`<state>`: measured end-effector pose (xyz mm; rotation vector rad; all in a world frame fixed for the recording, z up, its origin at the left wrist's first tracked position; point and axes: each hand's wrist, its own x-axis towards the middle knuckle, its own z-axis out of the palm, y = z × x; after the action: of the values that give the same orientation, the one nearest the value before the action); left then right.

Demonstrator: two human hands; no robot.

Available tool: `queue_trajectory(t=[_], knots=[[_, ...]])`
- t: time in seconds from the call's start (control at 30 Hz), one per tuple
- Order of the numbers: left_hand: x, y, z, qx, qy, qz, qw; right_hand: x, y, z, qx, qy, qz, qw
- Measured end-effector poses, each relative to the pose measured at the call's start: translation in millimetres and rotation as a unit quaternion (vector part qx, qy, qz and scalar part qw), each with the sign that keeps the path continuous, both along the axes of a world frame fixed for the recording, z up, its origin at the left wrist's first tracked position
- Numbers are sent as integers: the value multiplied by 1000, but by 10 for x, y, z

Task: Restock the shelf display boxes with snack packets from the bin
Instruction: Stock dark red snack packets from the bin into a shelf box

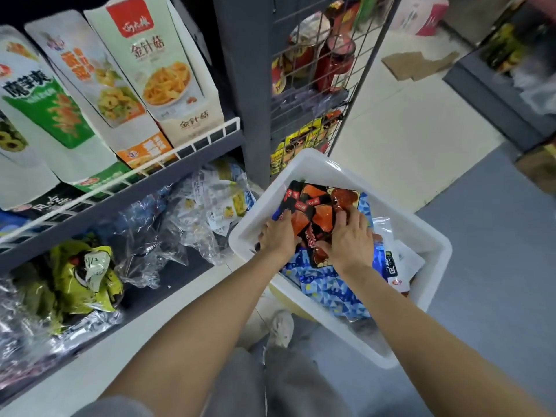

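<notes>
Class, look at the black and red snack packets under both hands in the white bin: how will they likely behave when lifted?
The black and red snack packets look small, loose and glossy, so probably light and slippery. Several may slide apart unless the left hand and right hand squeeze together. They likely flex.

White bin (325, 164), black-and-orange packets (316, 212) — blue triangle-patterned packets (331, 290)

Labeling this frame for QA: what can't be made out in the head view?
- Fingertips of the left hand and right hand: curled into the black-and-red snack packets, so the grip is unclear.
- Bottom of the white bin: covered by the blue packets.
- Jars behind the wire grid: labels blurred.
- Leftmost display box: cut off by the left edge.
</notes>
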<state>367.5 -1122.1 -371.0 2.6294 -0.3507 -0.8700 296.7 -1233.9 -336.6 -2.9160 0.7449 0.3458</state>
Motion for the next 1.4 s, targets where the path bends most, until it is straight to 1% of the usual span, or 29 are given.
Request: queue_trajectory(t=[0.1,0.17,0.2,0.23,0.27,0.33,0.43,0.53,0.6,0.67,0.73,0.77,0.8,0.87,0.9,0.93,1.0,1.03,1.1,1.13,1.17,1.23,1.3,1.4], knots=[[-53,-38,31,33,-13,15,999,34,4,-17,5,-7,-9,1000],[-54,-21,115,63,-59,4,996,43,13,-16,14,-14,-14,1000],[-47,2,150,62,-92,-2,994,42,16,-14,17,-17,-16,1000],[-38,34,188,43,-121,1,992,41,17,-13,17,-21,-20,999],[-29,67,242,7,-132,12,991,41,17,-14,18,-26,-23,999],[-14,153,359,-75,-122,37,989,38,17,-7,38,-35,-32,998],[9,314,496,-148,-112,41,982,55,-8,38,116,-45,-75,989],[95,510,604,-193,-83,90,974,104,-64,164,202,-58,-113,971],[162,667,706,-220,-53,117,967,124,-57,277,247,-67,-80,963],[224,831,843,-277,-28,145,950,143,6,426,279,-92,-47,955],[266,1002,1002,-315,-7,178,932,200,116,599,329,-123,-57,934],[290,1086,1066,-325,-3,193,926,238,173,700,371,-136,-75,916],[317,1177,1137,-341,-7,206,917,282,240,809,423,-150,-93,889],[353,1434,1287,-354,-52,216,908,394,435,1008,518,-168,-108,832],[373,1574,1368,-352,-83,214,907,461,539,1101,547,-169,-112,812],[387,1723,1451,-352,-109,217,904,531,653,1192,564,-166,-111,801],[402,2059,1617,-357,-151,225,894,681,919,1356,573,-152,-95,800],[398,2234,1711,-352,-171,230,891,751,1060,1415,562,-145,-77,811],[393,2619,1867,-347,-200,247,883,880,1378,1543,496,-161,-7,853],[388,2808,1953,-341,-217,260,877,933,1545,1601,462,-172,38,869],[384,3000,2029,-337,-234,273,870,980,1722,1665,437,-180,81,877],[385,3365,2190,-330,-265,303,854,1080,2050,1763,404,-196,160,879],[371,3707,2359,-317,-306,312,842,1172,2354,1859,381,-216,219,872],[364,4204,2524,-273,-376,319,826,1271,2775,2001,371,-260,258,854]])
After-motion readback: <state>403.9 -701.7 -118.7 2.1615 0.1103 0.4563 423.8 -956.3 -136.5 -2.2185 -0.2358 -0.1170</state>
